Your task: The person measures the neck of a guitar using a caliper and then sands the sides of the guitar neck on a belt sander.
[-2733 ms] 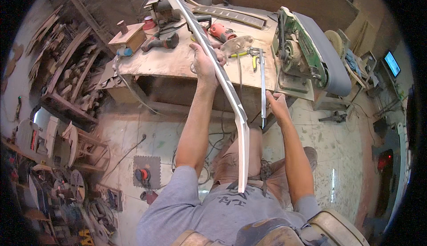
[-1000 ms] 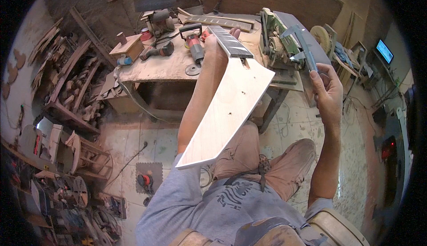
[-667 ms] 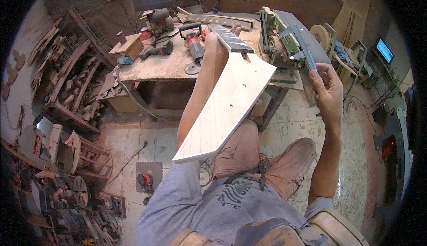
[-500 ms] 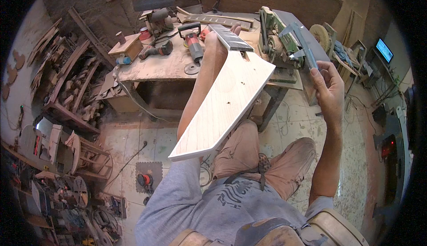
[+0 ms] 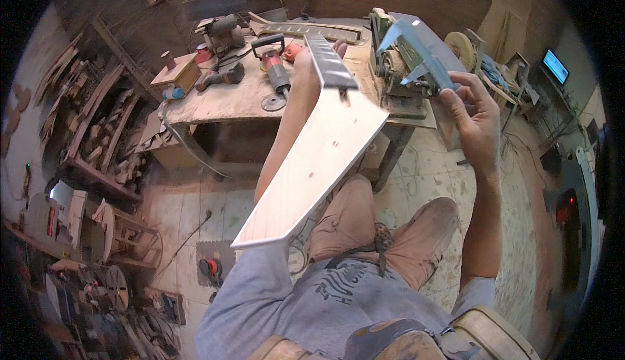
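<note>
A guitar neck with a broad pale-wood headstock [image 5: 312, 155] slants across the middle, its white-edged end pointing down toward my lap. My left hand [image 5: 303, 67] is wrapped round the neck beneath the dark, fretted fingerboard [image 5: 329, 60]; most of its fingers are hidden behind it. To the right, my right hand [image 5: 478, 112] grips a caliper [image 5: 426, 60] between thumb and fingers. The caliper's jaws stand apart and point left toward the neck, not touching it. Small dark holes mark the headstock face.
Behind the neck is a dusty workbench [image 5: 215, 109] with an angle grinder [image 5: 277, 73], a cordless drill [image 5: 220, 77] and another slotted guitar neck [image 5: 309, 30]. A belt-driven machine [image 5: 394, 67] stands on the bench's right. Wood offcuts [image 5: 97, 109] fill a rack at left; a sander [image 5: 209, 269] lies on the floor.
The caliper has turned in my right hand so that its jaws now show spread and face left. The guitar neck has shifted slightly left and down in view.
</note>
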Action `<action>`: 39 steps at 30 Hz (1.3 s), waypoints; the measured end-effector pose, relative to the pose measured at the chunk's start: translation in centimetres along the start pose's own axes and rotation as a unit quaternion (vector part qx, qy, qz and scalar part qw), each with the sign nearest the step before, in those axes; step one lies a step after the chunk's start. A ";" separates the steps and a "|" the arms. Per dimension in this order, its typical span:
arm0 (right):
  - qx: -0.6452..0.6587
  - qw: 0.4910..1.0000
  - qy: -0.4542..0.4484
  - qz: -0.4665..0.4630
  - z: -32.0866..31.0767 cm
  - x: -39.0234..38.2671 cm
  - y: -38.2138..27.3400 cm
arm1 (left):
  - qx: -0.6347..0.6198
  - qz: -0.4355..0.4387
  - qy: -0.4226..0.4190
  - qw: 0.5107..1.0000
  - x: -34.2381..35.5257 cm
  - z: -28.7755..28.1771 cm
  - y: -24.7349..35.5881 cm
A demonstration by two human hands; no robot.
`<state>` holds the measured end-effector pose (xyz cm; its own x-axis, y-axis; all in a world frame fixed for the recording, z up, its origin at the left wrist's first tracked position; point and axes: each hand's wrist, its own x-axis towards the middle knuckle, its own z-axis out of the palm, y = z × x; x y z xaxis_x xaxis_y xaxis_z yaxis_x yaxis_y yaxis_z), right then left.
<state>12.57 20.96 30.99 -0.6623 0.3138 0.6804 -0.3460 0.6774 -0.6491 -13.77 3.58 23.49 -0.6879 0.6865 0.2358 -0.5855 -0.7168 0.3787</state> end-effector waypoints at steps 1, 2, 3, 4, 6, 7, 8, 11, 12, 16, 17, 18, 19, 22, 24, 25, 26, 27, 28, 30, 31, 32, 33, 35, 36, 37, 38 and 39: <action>0.002 1.000 -0.012 -0.005 0.2 -0.2 -0.2 | -0.001 -0.008 -0.010 1.000 0.0 -0.5 -0.3; 0.004 1.000 -0.024 -0.010 0.4 -0.4 -0.4 | -0.003 -0.015 -0.023 1.000 0.2 -1.0 -0.6; 0.008 0.999 -0.036 -0.011 0.5 -0.9 -0.2 | -0.001 -0.027 -0.038 0.999 0.6 -1.7 -1.1; 0.001 0.999 -0.049 0.002 1.0 -1.4 -0.2 | 0.001 -0.033 -0.057 0.998 0.6 -2.8 -1.2; -0.014 0.996 -0.088 -0.022 2.4 -1.8 -1.2 | 0.018 -0.032 -0.111 0.993 0.3 -5.2 -0.1; -0.013 0.993 -0.113 -0.038 3.2 -2.0 -1.7 | 0.027 -0.026 -0.140 0.989 -0.3 -6.7 1.0; -0.031 0.991 -0.127 -0.038 3.2 -2.5 -1.3 | 0.024 -0.038 -0.177 0.983 0.4 -7.5 -0.1; -0.065 0.982 -0.170 -0.040 3.3 -3.9 -0.6 | 0.030 -0.049 -0.123 0.991 -1.5 -5.7 -2.7; -0.066 0.982 -0.173 -0.033 3.4 -4.5 -0.6 | 0.037 -0.047 -0.056 0.997 -3.5 -2.8 -3.7; 0.004 0.971 -0.235 -0.036 5.7 -5.6 -1.9 | -0.008 -0.066 0.013 0.998 -5.5 -4.5 -2.6; 0.008 0.969 -0.244 -0.029 5.7 -5.9 -1.7 | -0.046 -0.083 -0.036 0.995 -4.8 -5.5 -3.3; 0.007 0.966 -0.259 -0.023 5.9 -5.9 -1.9 | -0.074 -0.093 -0.078 0.990 -4.8 -5.8 -3.1; 0.007 0.962 -0.274 -0.017 6.0 -5.8 -2.3 | -0.067 -0.090 -0.067 0.991 -4.9 -6.2 -3.0; 0.007 0.956 -0.294 -0.023 6.2 -5.8 -1.9 | -0.056 -0.087 -0.043 0.994 -4.7 -6.9 -3.0; 0.011 0.954 -0.299 -0.012 6.1 -5.9 -1.5 | -0.055 -0.090 -0.040 0.994 -4.4 -7.1 -3.2; 0.020 0.952 -0.305 0.001 6.1 -5.8 -1.5 | -0.051 -0.086 -0.037 0.994 -4.5 -7.3 -2.8; 0.028 0.950 -0.310 0.015 6.1 -5.7 -1.6 | -0.047 -0.087 -0.038 0.994 -4.5 -7.4 -2.4; 0.017 0.948 -0.316 0.022 6.0 -5.7 -1.5 | -0.046 -0.090 -0.041 0.994 -4.4 -7.6 -2.4; 0.006 0.947 -0.321 0.030 6.0 -5.7 -1.5 | -0.044 -0.094 -0.044 0.994 -4.2 -7.8 -2.4; -0.002 0.947 -0.321 0.027 6.1 -5.7 -1.4 | -0.037 -0.100 -0.052 0.993 -3.9 -8.2 -2.4; 0.001 0.949 -0.316 0.017 6.4 -5.9 -1.3 | -0.035 -0.104 -0.056 0.992 -3.7 -8.4 -2.4; 0.004 0.951 -0.310 0.006 6.6 -6.0 -1.1 | -0.032 -0.107 -0.060 0.992 -3.7 -8.7 -2.4; 0.002 0.953 -0.301 -0.022 6.8 -6.2 -0.8 | -0.029 -0.108 -0.059 0.992 -3.7 -8.6 -2.4; -0.003 0.956 -0.283 -0.077 7.1 -6.4 -0.1 | -0.027 -0.102 -0.053 0.993 -3.9 -8.4 -2.6; -0.012 0.951 -0.304 -0.053 7.0 -6.3 -0.1 | -0.029 -0.090 -0.047 0.994 -4.2 -8.4 -2.7; -0.021 0.945 -0.325 -0.028 6.9 -6.2 -0.3 | -0.032 -0.079 -0.041 0.996 -4.4 -8.2 -2.8; -0.030 0.938 -0.346 -0.004 6.8 -6.2 -0.5 | -0.027 -0.072 -0.038 0.996 -4.3 -8.4 -3.1; -0.026 0.937 -0.348 0.004 6.7 -6.2 -0.7 | -0.023 -0.064 -0.036 0.997 -4.0 -8.9 -3.5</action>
<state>12.44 14.11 24.92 -0.9437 -0.1794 0.2777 -0.3191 0.7142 -0.6229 -12.83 2.28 13.27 -0.5751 0.7780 0.2530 -0.6861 -0.6271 0.3688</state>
